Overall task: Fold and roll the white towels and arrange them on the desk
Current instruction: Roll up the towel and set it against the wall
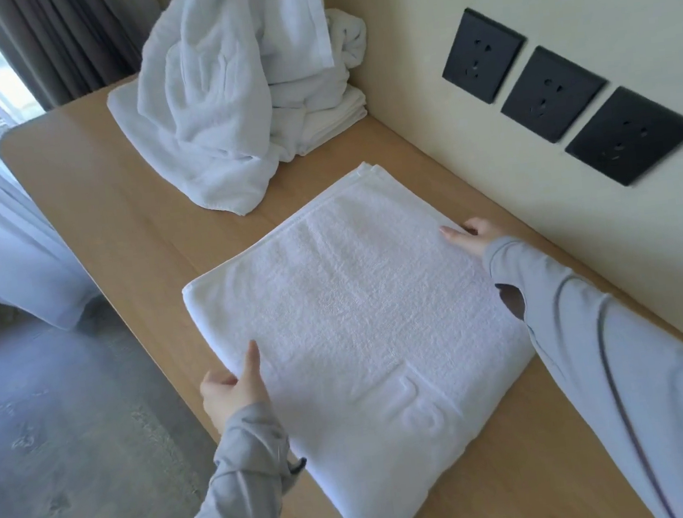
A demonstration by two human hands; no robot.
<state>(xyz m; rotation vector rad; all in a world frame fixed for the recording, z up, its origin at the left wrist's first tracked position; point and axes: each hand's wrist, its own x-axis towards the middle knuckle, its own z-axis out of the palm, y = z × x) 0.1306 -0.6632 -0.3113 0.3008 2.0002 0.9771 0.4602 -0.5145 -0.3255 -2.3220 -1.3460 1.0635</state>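
- A folded towel (364, 320) is laid flat on the wooden desk (112, 208), in the near half, its long side running along the wall.
- Its left edge is pinched by the left hand (231, 392): the thumb is pressed on top and the fingers are curled at the border.
- Its right edge, nearest the wall, is gripped by the right hand (470, 236), thumb on top and fingers curled over the side.
- Both arms are covered by grey sleeves (623, 354).
- A heap of loose towels (220, 110) is piled at the desk's far end, apart from the folded towel.
- Three black wall sockets (553, 93) are mounted on the wall to the right.
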